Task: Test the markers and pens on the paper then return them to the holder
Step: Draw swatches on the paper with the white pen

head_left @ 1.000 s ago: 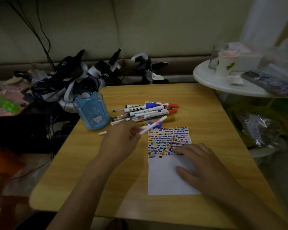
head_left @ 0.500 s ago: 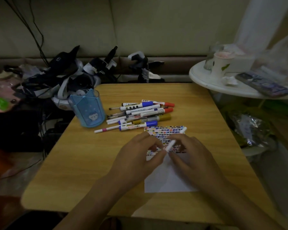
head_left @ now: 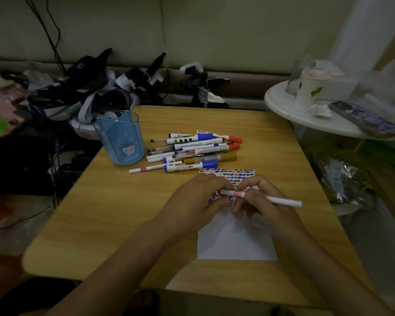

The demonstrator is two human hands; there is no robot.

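A thin white pen (head_left: 260, 197) with a pink band lies level above the paper (head_left: 236, 245), held at both ends: the left hand (head_left: 192, 201) pinches its capped end, the right hand (head_left: 267, 201) curls round the barrel. The paper's far part carries coloured test marks. Beyond it, a pile of markers (head_left: 198, 148) lies on the wooden table (head_left: 105, 224) beside the blue holder (head_left: 121, 140)

Both hands over white paper sheet (head_left: 236, 242) on wooden table (head_left: 114, 215) | left hand (head_left: 192, 199) pinching cap end of thin white pen with pink band (head_left: 281, 200) | right hand (head_left: 267, 201) gripping barrel | pile of capped markers (head_left: 198, 149) beside translucent blue plastic holder (head_left: 121, 140) | loose white pen with magenta band (head_left: 151, 168) near pile
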